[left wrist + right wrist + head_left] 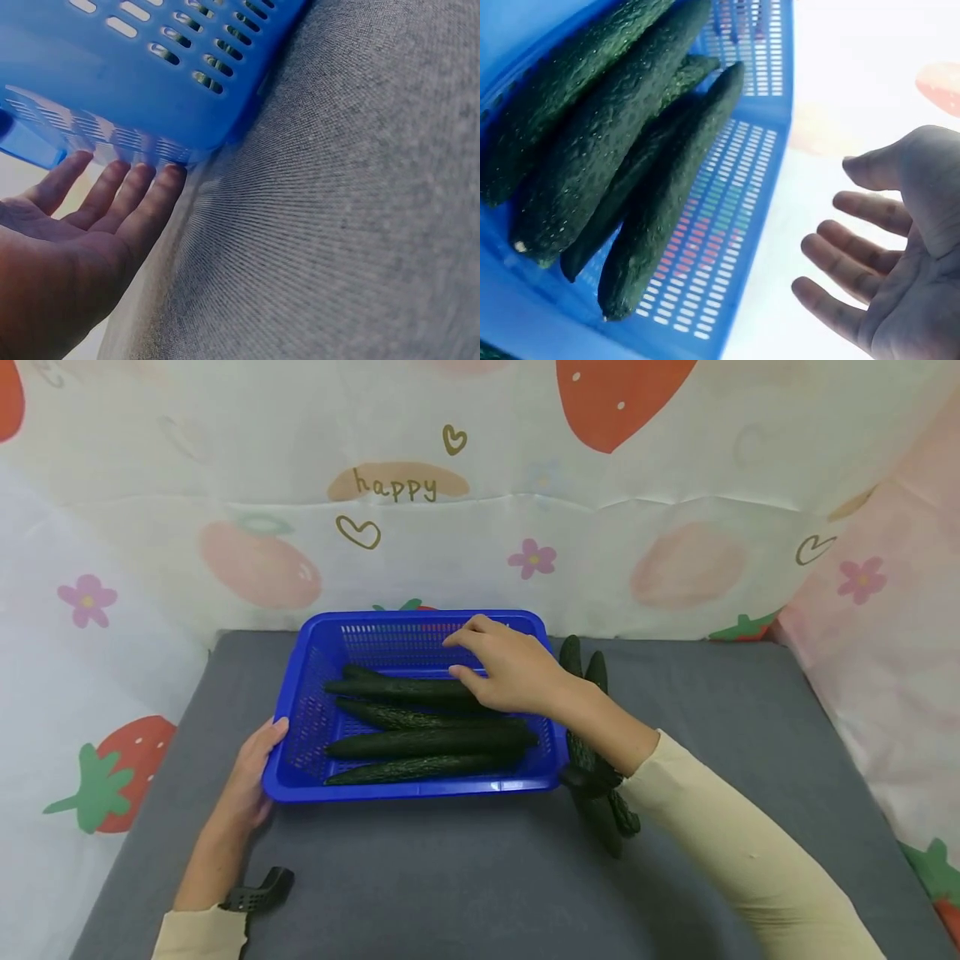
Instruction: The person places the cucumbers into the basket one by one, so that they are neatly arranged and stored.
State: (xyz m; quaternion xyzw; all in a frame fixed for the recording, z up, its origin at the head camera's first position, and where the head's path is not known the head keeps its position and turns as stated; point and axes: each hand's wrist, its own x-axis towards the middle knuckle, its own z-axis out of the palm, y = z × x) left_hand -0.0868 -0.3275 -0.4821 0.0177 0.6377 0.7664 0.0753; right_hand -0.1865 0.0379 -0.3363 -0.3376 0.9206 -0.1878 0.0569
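Note:
A blue slotted plastic basket [420,790] sits on the grey tabletop with several dark green cucumbers [431,743] lying lengthwise inside. My left hand [251,768] holds the basket's left side, thumb at the rim. In the left wrist view, the fingers [154,206] of that hand touch the outer wall low down. Over the basket's right rear part hovers my right hand [517,668], its fingers spread loosely and holding nothing. The right wrist view shows that hand [889,262] apart from the cucumbers [667,195] and the basket's slotted wall [742,172].
More cucumbers [572,652] lie on the table just right of the basket, partly hidden under my right forearm. Grey cloth [420,877] covers the table. Behind it hangs a printed curtain [465,560] with strawberries and flowers.

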